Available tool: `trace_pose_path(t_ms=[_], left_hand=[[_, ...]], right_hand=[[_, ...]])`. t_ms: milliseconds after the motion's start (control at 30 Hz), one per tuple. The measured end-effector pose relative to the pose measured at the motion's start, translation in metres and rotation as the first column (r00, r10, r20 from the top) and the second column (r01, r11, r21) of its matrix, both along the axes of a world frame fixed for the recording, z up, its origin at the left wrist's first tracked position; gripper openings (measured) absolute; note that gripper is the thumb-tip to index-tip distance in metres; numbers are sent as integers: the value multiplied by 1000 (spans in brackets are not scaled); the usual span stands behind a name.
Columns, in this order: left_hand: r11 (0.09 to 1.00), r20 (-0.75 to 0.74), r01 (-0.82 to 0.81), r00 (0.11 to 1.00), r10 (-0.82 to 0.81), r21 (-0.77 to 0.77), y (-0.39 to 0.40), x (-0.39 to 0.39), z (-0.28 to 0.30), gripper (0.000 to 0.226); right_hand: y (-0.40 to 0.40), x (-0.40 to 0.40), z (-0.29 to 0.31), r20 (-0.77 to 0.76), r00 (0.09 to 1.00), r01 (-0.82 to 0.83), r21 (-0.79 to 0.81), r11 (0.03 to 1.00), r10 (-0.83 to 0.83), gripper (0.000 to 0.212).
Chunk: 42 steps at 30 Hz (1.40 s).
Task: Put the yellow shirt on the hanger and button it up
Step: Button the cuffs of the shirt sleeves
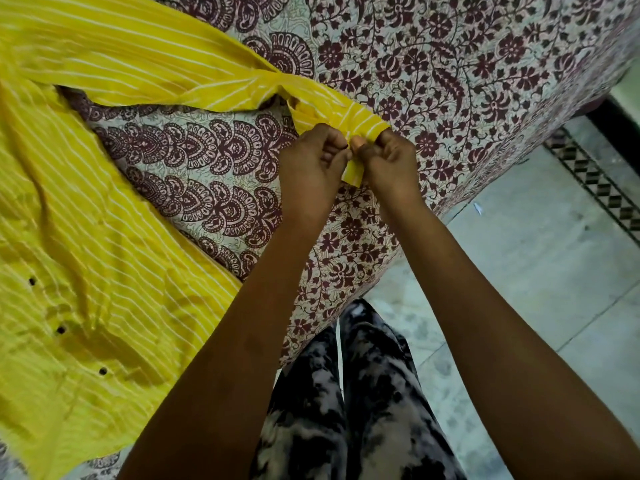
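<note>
**Both hands work the cuff of a yellow shirt on a printed bed**

Maroon flowers and paisley fans on a cream ground cover the bedspread [450, 64] across most of the view, and pale stone floor tiles [536, 271] with a dark patterned border strip [595, 181] lie to the right of the bed's edge. Spread over the left side of the bed is the yellow cotton shirt with thin white stripes [86, 237], its body lying flat and creased, with three small dark buttons [61, 329] in a row near the lower left. One long sleeve [156, 64] runs from the upper left toward the middle of the bed, where it narrows and twists into the cuff [349, 123].

The person stands at the bed's near corner, both bare forearms reaching forward. The left hand [311, 168] pinches the cuff's edge with curled fingers, and the right hand [391, 164] grips the same cuff just beside it, thumb tip pressed to the fabric. The two hands touch at the fingertips, and a short flap of striped cloth hangs down between them. Whether a button sits under the fingers cannot be made out. Below the arms, black-and-white mottled trousers [363, 410] fill the bottom centre.
</note>
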<state>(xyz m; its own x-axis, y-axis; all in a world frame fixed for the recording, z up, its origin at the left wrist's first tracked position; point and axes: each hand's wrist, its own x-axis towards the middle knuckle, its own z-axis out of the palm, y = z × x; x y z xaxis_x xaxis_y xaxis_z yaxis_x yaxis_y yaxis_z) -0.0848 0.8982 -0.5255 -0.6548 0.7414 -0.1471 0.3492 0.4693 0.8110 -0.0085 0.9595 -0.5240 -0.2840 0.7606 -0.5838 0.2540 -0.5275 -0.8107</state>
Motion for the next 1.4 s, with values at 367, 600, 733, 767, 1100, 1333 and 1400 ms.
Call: trace_pose_path(t_ms=[367, 600, 733, 767, 1100, 1333, 1400], left_hand=[[988, -28, 137, 990, -139, -72, 8, -9, -3, 11], [996, 300, -13, 954, -13, 85, 10, -16, 2, 5], [985, 678, -122, 714, 172, -121, 8, -24, 7, 24], [981, 724, -96, 664, 187, -165, 7, -25, 8, 24], [928, 832, -202, 413, 370, -313, 12, -21, 8, 16], [905, 877, -334, 308, 369, -263, 10, -30, 18, 56], [858, 804, -358, 339, 488, -369, 17, -22, 10, 50]], right_hand=[[8, -3, -4, 131, 983, -120, -50, 992, 125, 33], [19, -1, -4, -191, 981, -97, -418, 903, 17, 18], [17, 1, -6, 30, 966, -257, -9, 966, 257, 25], [18, 1, -8, 135, 936, -338, 85, 937, 325, 32], [11, 9, -11, 591, 777, -620, 658, 426, 218, 28], [15, 60, -23, 809, 563, -811, 580, -74, 166, 34], [11, 76, -30, 832, 514, -835, 541, -97, 209, 29]])
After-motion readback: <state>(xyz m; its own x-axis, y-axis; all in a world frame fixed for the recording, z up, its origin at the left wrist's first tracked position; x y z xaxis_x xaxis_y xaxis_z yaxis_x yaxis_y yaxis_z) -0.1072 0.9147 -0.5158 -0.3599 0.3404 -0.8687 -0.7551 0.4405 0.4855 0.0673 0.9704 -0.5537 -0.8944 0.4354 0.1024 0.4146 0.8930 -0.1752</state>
